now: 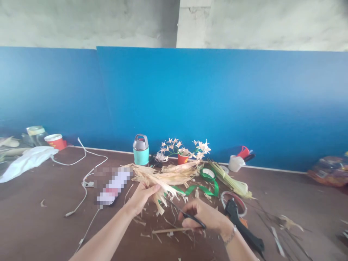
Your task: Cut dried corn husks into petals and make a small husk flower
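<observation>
Between the thumb and fingers of my left hand is a pale dried corn husk, its cut end fanned out into pointed strips. My right hand grips a pair of dark-handled scissors, and the blades point up and left close to the husk's fringed end. Whether the blades touch the husk I cannot tell. More dried husks lie just behind. Small husk scraps and a thin stick are scattered on the brown table below my hands.
Behind the husks stand a turquoise flask and a red cup with pale husk flowers. Rightward lie green ribbon, a stalk bundle, a tape roll and a black glue gun. A phone and white cables lie left.
</observation>
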### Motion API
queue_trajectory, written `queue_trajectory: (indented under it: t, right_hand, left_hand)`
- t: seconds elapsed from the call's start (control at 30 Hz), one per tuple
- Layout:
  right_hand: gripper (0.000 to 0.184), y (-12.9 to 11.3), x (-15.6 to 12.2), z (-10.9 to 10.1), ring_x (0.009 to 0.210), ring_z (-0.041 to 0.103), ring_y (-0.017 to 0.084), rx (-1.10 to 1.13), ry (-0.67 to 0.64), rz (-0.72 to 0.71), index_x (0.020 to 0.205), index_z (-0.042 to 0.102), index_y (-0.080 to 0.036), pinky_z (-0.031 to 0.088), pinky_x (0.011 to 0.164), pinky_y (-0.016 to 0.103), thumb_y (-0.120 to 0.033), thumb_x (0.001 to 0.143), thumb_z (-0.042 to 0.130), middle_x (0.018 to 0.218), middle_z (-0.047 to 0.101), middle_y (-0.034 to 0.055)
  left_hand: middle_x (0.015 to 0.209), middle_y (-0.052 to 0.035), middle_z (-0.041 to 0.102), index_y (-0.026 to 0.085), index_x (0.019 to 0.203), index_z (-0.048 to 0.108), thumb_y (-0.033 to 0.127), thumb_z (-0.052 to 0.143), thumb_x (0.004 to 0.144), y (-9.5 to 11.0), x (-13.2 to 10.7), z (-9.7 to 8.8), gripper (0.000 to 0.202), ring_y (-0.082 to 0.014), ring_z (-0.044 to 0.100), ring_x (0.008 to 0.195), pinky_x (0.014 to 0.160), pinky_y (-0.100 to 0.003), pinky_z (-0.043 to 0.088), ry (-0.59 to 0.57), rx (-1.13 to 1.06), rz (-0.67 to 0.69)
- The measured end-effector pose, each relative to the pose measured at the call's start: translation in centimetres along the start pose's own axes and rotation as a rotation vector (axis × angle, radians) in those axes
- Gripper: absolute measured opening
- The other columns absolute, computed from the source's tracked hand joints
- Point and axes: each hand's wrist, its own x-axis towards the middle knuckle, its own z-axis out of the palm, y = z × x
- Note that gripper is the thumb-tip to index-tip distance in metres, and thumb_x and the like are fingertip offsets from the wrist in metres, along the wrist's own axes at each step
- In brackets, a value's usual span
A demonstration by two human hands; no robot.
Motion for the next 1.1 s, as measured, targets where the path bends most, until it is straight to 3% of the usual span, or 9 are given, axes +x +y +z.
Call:
queue_trajectory:
  t: [0.23, 0.77, 1.1]
  right_hand:
    - [0.024, 0.62, 0.14, 0.1, 0.035, 0.044, 0.004, 0.108, -0.085, -0.018, 0.084, 0.07, -0.013, 0.031, 0.032, 0.012, -0.03, 0.067, 0.069, 0.048, 0.055, -0.0045]
    - [0.025, -0.13, -0.19, 0.32, 0.036, 0.042, 0.003, 0.067, -0.036, -0.036, 0.082, 0.07, -0.013, 0.029, 0.032, 0.012, -0.032, 0.066, 0.07, 0.05, 0.055, -0.0043]
    - [0.02, -0.22, -0.23, 0.24, 0.037, 0.037, 0.004, 0.065, -0.033, -0.059, 0.081, 0.07, -0.012, 0.025, 0.033, 0.014, -0.026, 0.066, 0.068, 0.043, 0.046, -0.0068]
  left_hand:
    - [0.066, -0.0057, 0.07, 0.012, 0.074, 0.069, 0.029, 0.072, 0.066, -0.34, 0.29, -0.22, 0.019, -0.0169, 0.064, 0.055, 0.054, -0.026, 0.052, 0.048, 0.0, 0.02]
    - [0.07, -0.0072, 0.072, 0.012, 0.074, 0.071, 0.027, 0.073, 0.065, -0.21, 0.18, 0.25, 0.018, -0.0212, 0.066, 0.065, 0.059, -0.028, 0.052, 0.054, 0.025, 0.031]
    - [0.076, -0.0068, 0.073, 0.014, 0.079, 0.071, 0.028, 0.074, 0.063, -0.19, 0.1, 0.3, 0.021, -0.0239, 0.067, 0.073, 0.065, -0.03, 0.052, 0.082, 0.039, 0.017]
